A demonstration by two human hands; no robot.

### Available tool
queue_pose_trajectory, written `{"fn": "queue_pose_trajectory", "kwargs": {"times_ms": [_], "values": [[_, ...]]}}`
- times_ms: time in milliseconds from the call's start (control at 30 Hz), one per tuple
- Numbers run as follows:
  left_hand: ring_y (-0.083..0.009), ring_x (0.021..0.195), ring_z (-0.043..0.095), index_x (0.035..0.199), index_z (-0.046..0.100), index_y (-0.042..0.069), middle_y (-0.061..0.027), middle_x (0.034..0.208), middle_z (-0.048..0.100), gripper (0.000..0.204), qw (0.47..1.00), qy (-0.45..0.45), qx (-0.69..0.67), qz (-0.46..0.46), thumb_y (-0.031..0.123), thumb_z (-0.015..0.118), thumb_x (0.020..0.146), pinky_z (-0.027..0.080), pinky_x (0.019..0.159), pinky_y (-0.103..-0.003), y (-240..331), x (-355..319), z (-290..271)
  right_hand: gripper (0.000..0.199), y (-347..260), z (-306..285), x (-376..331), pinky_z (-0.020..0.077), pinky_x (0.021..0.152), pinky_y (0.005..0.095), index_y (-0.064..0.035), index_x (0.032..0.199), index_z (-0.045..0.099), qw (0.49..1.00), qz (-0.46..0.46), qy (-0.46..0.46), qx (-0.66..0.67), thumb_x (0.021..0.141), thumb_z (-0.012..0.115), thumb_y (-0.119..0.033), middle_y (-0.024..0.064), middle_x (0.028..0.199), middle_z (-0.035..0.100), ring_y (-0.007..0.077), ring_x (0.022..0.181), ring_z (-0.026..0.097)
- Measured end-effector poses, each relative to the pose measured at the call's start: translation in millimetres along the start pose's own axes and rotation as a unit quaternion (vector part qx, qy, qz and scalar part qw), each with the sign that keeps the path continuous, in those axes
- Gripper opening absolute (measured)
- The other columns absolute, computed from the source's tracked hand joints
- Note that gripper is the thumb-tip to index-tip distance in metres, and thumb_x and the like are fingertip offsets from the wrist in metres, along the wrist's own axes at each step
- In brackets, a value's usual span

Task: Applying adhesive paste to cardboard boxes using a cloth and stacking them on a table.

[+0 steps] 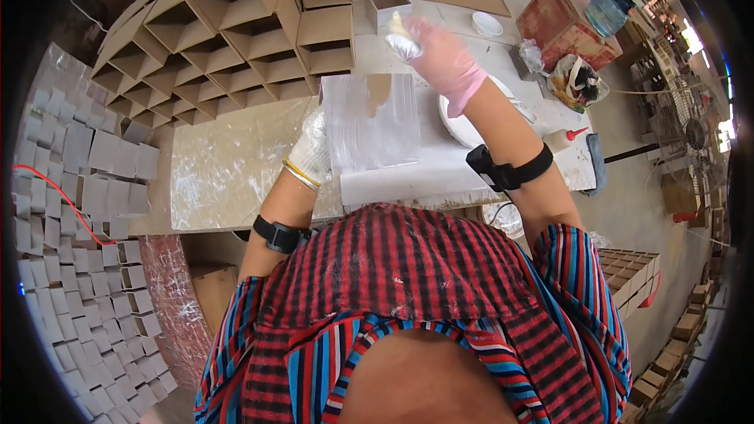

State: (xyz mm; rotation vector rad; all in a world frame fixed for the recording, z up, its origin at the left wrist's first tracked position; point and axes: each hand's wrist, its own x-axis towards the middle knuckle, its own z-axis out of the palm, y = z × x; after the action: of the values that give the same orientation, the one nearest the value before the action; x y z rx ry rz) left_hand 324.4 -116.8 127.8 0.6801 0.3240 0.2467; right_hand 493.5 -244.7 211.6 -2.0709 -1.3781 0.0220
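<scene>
My left hand (312, 147), in a white knit glove, lies along the left edge of a sheet (369, 129) with its fingers stretched out. The sheet is smeared with streaky whitish paste, apart from a brown patch near its top edge. Beyond the sheet, my right hand (444, 63) in a pink glove is raised with its fingers closed around a small pale yellow and white thing (402, 29), whose kind I cannot make out. A small open-topped grey box (388, 6) stands just past these fingers. Partly hidden under my right forearm is a round white basin (458, 127).
Open brown cardboard boxes (251, 31) are stacked at the far left of the table. Grey boxes (102, 157) crowd the left side. To the right are a white bowl (487, 24), a red-tipped bottle (564, 139), a plastic bag (577, 82) and a red-stained crate (559, 23).
</scene>
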Motion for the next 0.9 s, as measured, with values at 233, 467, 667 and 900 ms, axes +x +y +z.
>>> {"fn": "queue_pose_trajectory", "kwargs": {"times_ms": [233,467,667,900], "values": [[-0.0245,0.092,0.061,0.116,0.054,0.004,-0.0123,0.106,0.061,0.038,0.997,-0.041,-0.064,-0.002,0.032,0.047,0.092,0.053,0.078,-0.037,1.7,-0.9,6.5,0.039,-11.5,13.9,3.0,0.0491,0.075,0.0391,-0.0083,0.113,0.055,0.966,-0.241,-0.005,-0.089,0.082,0.060,-0.031,0.0141,0.101,0.062,0.0306,0.087,0.062],[-0.0245,0.092,0.061,0.116,0.054,0.003,-0.0139,0.105,0.060,0.039,0.999,-0.021,-0.026,-0.026,0.031,0.046,0.091,0.052,0.079,-0.039,4.5,0.8,0.0,0.034,-17.2,13.4,7.3,0.0485,0.076,0.0388,-0.0069,0.108,0.055,0.987,-0.163,-0.014,0.005,0.081,0.060,-0.028,0.0139,0.096,0.062,0.0303,0.090,0.061],[-0.0229,0.087,0.061,0.113,0.055,0.003,-0.0122,0.103,0.061,0.040,0.998,0.063,0.008,-0.023,0.035,0.048,0.090,0.053,0.075,-0.037,1.0,3.8,-2.4,0.035,-17.3,18.3,13.3,0.0483,0.080,0.0385,-0.0077,0.109,0.055,0.991,-0.126,0.031,-0.031,0.080,0.061,-0.026,0.0116,0.104,0.061,0.0288,0.094,0.060],[-0.0225,0.089,0.061,0.114,0.054,0.004,-0.0109,0.104,0.061,0.037,0.998,-0.053,-0.009,-0.015,0.032,0.049,0.091,0.053,0.076,-0.035,5.2,13.2,-14.6,0.033,-26.0,31.2,-9.0,0.0495,0.080,0.0373,-0.0085,0.113,0.053,0.927,-0.372,-0.007,-0.045,0.084,0.056,-0.024,0.0100,0.110,0.059,0.0290,0.094,0.060]]}}
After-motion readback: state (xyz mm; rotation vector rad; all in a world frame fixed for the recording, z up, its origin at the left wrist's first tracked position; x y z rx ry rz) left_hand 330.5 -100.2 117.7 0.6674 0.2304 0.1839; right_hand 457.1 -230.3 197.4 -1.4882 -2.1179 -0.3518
